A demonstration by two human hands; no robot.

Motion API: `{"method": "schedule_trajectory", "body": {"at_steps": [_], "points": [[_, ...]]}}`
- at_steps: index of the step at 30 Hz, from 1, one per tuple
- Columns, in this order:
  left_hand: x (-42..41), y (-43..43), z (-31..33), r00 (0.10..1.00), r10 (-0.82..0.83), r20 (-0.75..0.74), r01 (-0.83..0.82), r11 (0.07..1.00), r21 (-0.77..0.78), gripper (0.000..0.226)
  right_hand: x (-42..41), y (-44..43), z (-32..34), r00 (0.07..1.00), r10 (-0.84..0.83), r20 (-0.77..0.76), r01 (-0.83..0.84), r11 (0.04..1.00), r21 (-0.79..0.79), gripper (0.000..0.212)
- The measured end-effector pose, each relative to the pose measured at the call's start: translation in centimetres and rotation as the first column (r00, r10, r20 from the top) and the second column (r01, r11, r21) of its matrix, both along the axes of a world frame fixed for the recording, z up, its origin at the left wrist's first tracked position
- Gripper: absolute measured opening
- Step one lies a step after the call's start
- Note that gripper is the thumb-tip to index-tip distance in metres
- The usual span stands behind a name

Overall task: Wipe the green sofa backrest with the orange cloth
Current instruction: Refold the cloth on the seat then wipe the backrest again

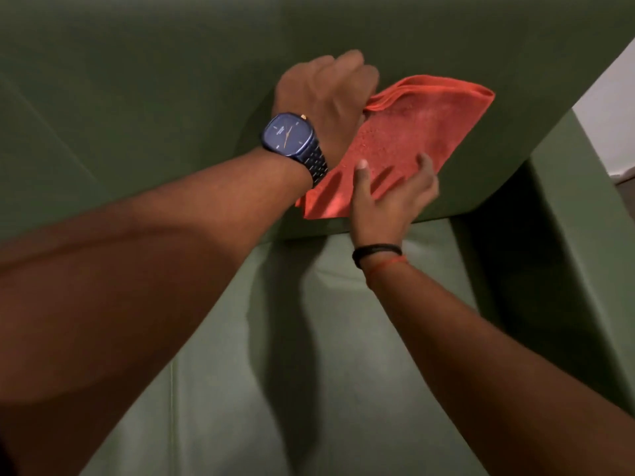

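The orange cloth (409,139), folded into layers, lies flat against the green sofa backrest (154,97) near its right end. My left hand (326,87), with a blue watch on the wrist, is closed on the cloth's upper left corner. My right hand (391,197), a black band on its wrist, grips the cloth's lower edge with the thumb on top and the fingers behind. The fingers of my left hand are hidden behind its back.
The green seat cushion (309,372) spreads below the backrest. The sofa's right armrest (567,269) rises at the right. A white wall (608,115) and a strip of dark floor (627,190) show beyond the armrest.
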State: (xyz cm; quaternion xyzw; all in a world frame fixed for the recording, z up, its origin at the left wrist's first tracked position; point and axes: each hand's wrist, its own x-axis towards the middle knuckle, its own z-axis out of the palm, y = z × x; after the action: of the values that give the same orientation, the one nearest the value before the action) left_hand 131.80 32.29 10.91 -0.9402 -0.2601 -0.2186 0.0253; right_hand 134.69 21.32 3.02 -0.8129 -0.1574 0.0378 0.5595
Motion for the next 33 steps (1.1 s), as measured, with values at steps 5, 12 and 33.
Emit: {"method": "schedule_trajectory", "body": {"at_steps": [5,12,33], "points": [[-3.5,1.3,-1.3,0.995,-0.095,-0.012,0.096,0.993,0.067,0.075,3.0,3.1,-1.4,0.992,0.019,-0.128,-0.025,0.999,-0.048,0.113],[-8.4,3.5,-3.7,0.989,0.091,-0.116,-0.065,0.976,0.208,0.112,1.4,3.6,-3.2,0.979,0.199,0.034,-0.195,0.976,-0.101,0.129],[-11.4,4.1,-4.0,0.964,0.148,-0.219,-0.103,0.974,0.203,0.138,1.2,4.7,-3.6,0.964,0.223,0.143,-0.19,0.959,-0.212,0.135]]}}
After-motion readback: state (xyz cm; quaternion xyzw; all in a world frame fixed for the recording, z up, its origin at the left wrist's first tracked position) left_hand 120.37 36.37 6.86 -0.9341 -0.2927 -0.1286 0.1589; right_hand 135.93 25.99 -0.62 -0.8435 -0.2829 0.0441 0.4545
